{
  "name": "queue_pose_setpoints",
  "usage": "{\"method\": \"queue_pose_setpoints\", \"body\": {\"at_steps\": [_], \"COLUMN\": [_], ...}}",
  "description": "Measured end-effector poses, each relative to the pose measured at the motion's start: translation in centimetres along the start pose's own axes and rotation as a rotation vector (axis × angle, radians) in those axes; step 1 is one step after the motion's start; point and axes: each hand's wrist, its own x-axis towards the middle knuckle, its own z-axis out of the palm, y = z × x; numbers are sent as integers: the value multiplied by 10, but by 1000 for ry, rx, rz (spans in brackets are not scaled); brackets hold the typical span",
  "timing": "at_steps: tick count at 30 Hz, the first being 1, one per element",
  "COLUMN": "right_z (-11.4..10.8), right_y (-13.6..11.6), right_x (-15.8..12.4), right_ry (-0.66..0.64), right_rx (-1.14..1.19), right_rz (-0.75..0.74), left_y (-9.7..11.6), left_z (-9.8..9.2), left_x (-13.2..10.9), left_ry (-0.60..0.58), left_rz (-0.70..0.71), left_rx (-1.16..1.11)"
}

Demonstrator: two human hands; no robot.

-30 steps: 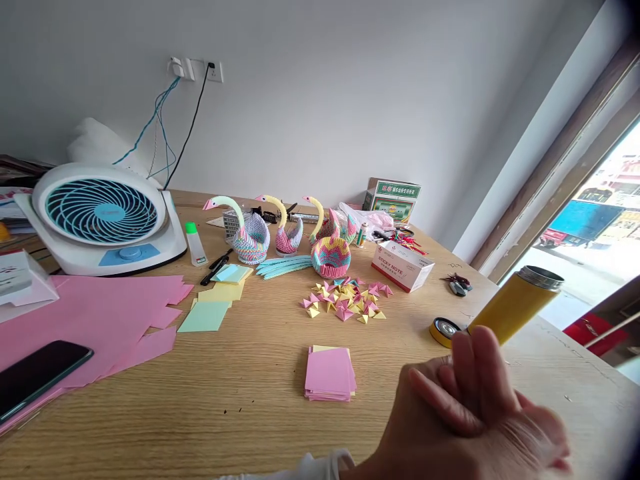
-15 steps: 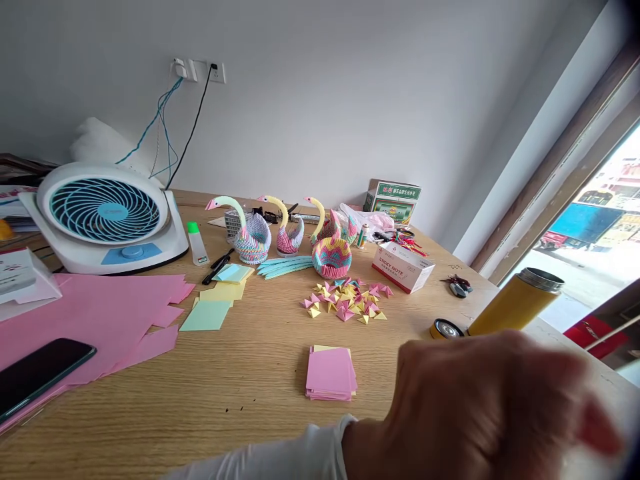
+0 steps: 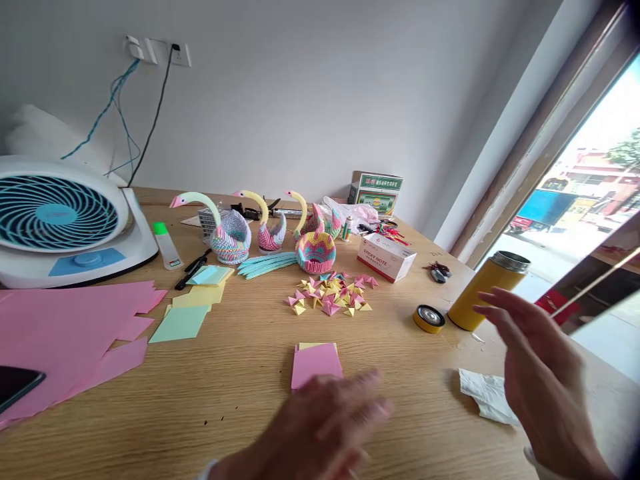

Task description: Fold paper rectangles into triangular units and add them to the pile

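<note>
My left hand [image 3: 315,430] is over the near edge of a stack of pink and yellow square paper [image 3: 317,365], its fingers stretched to the right and slightly blurred. It holds nothing that I can see. On the right, my right hand [image 3: 547,377] is raised with its fingers extended and nothing in them. It is nearest to a crumpled white tissue [image 3: 487,395] and an uncapped yellow bottle [image 3: 483,290]. The bottle's cap [image 3: 429,319] lies beside it. Beyond the paper stack, folded pink and yellow paper triangles [image 3: 330,293] are spread in a loose pile.
Folded-paper swans [image 3: 233,237] and a colourful paper basket-like body [image 3: 315,253] stand farther back. A sticky note box [image 3: 387,258] is right of them. Pink sheets [image 3: 75,340], a phone [image 3: 17,387], a fan [image 3: 60,220] and a glue bottle [image 3: 167,247] occupy the left.
My left hand has moved left, from near the yellow bottle to the paper stack. My right hand has come into view, and the tissue now shows. The view has turned rightward.
</note>
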Motion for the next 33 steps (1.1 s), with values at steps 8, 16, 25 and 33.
{"method": "queue_pose_setpoints", "body": {"at_steps": [8,16,25,33], "right_z": [15,27,33,34], "right_y": [117,151,152,151], "right_x": [51,55,62,63], "right_ry": [-266,-366,-380,-387], "right_rx": [-475,-632,-561,-587], "right_rz": [106,139,199,196], "left_y": [-66,-79,-89,-91], "left_z": [-28,-5,2,4], "left_x": [-32,-44,-50,-52], "left_ry": [173,180,209,230], "left_rz": [-370,-522,-672,-702], "left_rx": [-12,-86,-196,-235]}}
